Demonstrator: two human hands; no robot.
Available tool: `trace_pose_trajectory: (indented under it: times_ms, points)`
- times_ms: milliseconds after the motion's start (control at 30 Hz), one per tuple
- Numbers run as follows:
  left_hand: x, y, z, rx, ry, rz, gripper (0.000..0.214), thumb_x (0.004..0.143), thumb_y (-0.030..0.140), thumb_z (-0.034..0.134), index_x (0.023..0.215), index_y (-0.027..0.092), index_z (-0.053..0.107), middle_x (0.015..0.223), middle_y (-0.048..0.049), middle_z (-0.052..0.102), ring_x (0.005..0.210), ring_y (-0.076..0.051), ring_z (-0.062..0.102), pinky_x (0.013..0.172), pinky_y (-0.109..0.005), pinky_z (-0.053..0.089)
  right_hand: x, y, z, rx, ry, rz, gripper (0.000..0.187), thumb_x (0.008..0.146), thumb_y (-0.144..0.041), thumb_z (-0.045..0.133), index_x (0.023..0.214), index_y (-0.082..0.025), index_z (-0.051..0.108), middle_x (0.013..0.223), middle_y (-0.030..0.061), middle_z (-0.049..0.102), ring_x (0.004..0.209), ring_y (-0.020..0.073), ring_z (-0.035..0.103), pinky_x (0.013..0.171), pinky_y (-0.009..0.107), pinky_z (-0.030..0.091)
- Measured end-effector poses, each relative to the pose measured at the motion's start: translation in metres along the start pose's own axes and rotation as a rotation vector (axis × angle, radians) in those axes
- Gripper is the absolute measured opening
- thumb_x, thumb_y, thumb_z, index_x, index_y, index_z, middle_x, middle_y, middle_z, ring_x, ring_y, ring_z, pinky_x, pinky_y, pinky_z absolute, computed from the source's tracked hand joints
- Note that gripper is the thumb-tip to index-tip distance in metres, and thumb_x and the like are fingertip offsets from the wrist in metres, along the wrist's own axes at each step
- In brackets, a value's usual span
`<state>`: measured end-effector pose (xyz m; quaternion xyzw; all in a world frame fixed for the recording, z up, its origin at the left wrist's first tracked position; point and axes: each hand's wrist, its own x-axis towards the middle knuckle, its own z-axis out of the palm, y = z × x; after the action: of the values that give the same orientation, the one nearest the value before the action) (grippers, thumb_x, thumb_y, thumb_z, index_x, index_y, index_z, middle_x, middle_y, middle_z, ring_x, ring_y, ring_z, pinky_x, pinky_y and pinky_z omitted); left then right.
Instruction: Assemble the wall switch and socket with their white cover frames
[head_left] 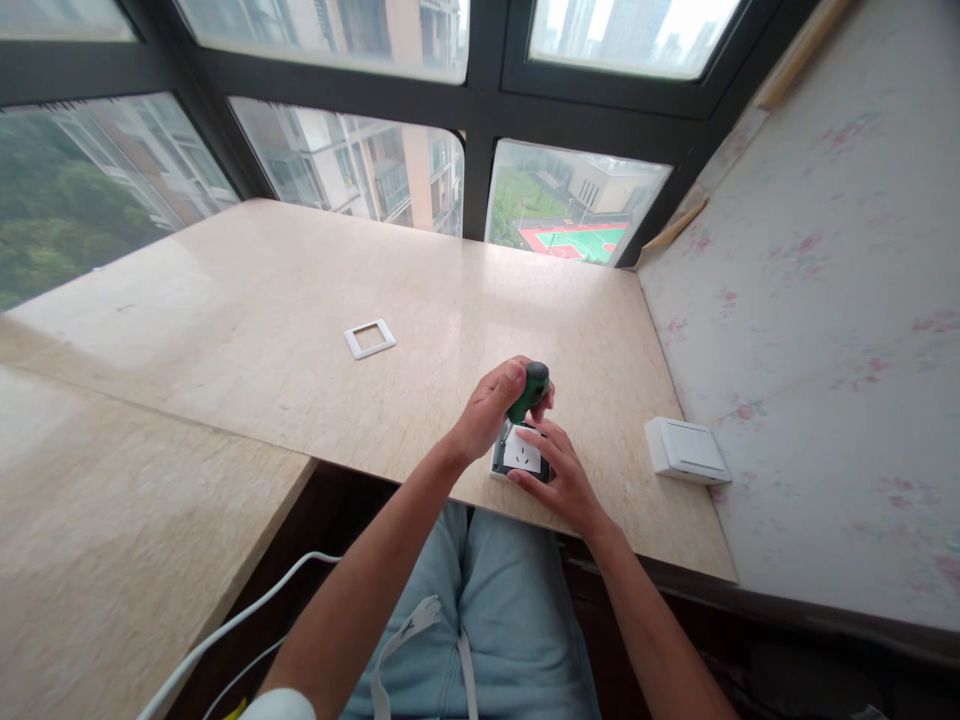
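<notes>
My left hand is wrapped round the green and black handle of a screwdriver. The screwdriver points down, its shaft reaching the left side of a wall socket. This socket has a white face with slots, a dark inner frame and a white box under it, and it lies near the front edge of the stone counter. With thumb and fingers on both sides, my right hand grips the socket from the right. A white socket cover frame lies apart, further back to the left.
A white switch box rests on the counter against the papered wall. Windows with dark frames stand along the back. Below the counter's edge, a white cable hangs at the left.
</notes>
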<state>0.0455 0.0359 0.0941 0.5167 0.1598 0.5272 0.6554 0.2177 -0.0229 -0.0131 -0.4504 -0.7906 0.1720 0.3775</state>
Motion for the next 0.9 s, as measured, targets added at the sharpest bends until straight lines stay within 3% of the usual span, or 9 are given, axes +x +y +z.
trace_pose_trajectory:
  times_ms: [200, 233, 300, 400, 500, 633, 800, 900]
  points:
    - [0.006, 0.000, 0.001, -0.074, -0.089, -0.125, 0.079, 0.087, 0.088, 0.022, 0.064, 0.019, 0.052, 0.039, 0.0056, 0.032, 0.036, -0.008, 0.027, 0.040, -0.025, 0.020, -0.001, 0.000, 0.001, 0.004, 0.001, 0.014, 0.049, 0.090, -0.047, 0.069, 0.135, -0.030, 0.060, 0.140, 0.0128, 0.058, 0.135, 0.0329, 0.052, 0.111, 0.057, 0.046]
    - [0.006, -0.003, 0.000, -0.084, -0.111, -0.104, 0.079, 0.084, 0.091, 0.024, 0.068, 0.019, 0.052, 0.040, 0.0065, 0.032, 0.036, -0.008, 0.025, 0.040, -0.025, 0.019, -0.001, 0.000, 0.001, 0.003, 0.000, 0.017, 0.048, 0.090, -0.047, 0.070, 0.134, -0.029, 0.061, 0.140, 0.0131, 0.058, 0.134, 0.0330, 0.052, 0.111, 0.057, 0.046]
    - [0.005, -0.008, 0.000, -0.092, -0.139, -0.053, 0.071, 0.078, 0.091, 0.044, 0.083, 0.021, 0.051, 0.046, 0.0085, 0.039, 0.037, -0.006, 0.025, 0.039, -0.022, 0.018, -0.001, 0.000, 0.001, 0.003, -0.004, 0.020, 0.046, 0.089, -0.046, 0.071, 0.131, -0.028, 0.062, 0.138, 0.0138, 0.058, 0.134, 0.0330, 0.052, 0.110, 0.057, 0.047]
    - [0.002, -0.013, -0.002, -0.117, -0.138, -0.021, 0.064, 0.072, 0.074, 0.074, 0.095, 0.024, 0.043, 0.057, 0.0099, 0.050, 0.039, -0.004, 0.029, 0.038, -0.018, 0.019, -0.001, 0.000, 0.001, 0.005, -0.007, 0.016, 0.046, 0.089, -0.046, 0.071, 0.130, -0.027, 0.062, 0.138, 0.0140, 0.058, 0.134, 0.0327, 0.052, 0.110, 0.057, 0.046]
    - [0.000, -0.011, -0.003, -0.110, -0.069, -0.004, 0.056, 0.076, 0.067, 0.077, 0.090, 0.022, 0.046, 0.067, 0.0050, 0.058, 0.049, -0.007, 0.047, 0.046, -0.019, 0.036, -0.001, 0.000, 0.001, 0.007, -0.001, 0.005, 0.049, 0.090, -0.046, 0.070, 0.135, -0.029, 0.059, 0.142, 0.0134, 0.056, 0.136, 0.0328, 0.050, 0.111, 0.058, 0.045]
    - [0.001, -0.004, -0.002, -0.046, 0.004, -0.040, 0.056, 0.084, 0.072, 0.064, 0.082, 0.016, 0.059, 0.073, -0.0025, 0.063, 0.063, -0.012, 0.058, 0.060, -0.025, 0.046, -0.001, 0.000, 0.000, 0.006, -0.001, 0.000, 0.050, 0.091, -0.045, 0.069, 0.138, -0.031, 0.057, 0.144, 0.0125, 0.055, 0.138, 0.0324, 0.049, 0.113, 0.058, 0.044]
    - [0.005, 0.000, -0.001, -0.109, -0.007, -0.147, 0.079, 0.087, 0.088, 0.028, 0.065, 0.017, 0.057, 0.044, 0.0043, 0.036, 0.042, -0.009, 0.037, 0.047, -0.025, 0.030, 0.000, -0.001, 0.000, 0.014, 0.001, 0.000, 0.049, 0.091, -0.043, 0.070, 0.137, -0.030, 0.058, 0.142, 0.0125, 0.056, 0.136, 0.0314, 0.050, 0.113, 0.055, 0.044]
    - [0.004, -0.005, -0.003, -0.133, -0.061, -0.076, 0.080, 0.077, 0.095, 0.031, 0.068, 0.018, 0.053, 0.045, 0.0065, 0.033, 0.042, -0.008, 0.031, 0.046, -0.025, 0.027, 0.000, -0.001, 0.000, 0.013, 0.000, -0.002, 0.049, 0.091, -0.043, 0.069, 0.137, -0.030, 0.058, 0.142, 0.0125, 0.057, 0.136, 0.0316, 0.050, 0.113, 0.056, 0.044]
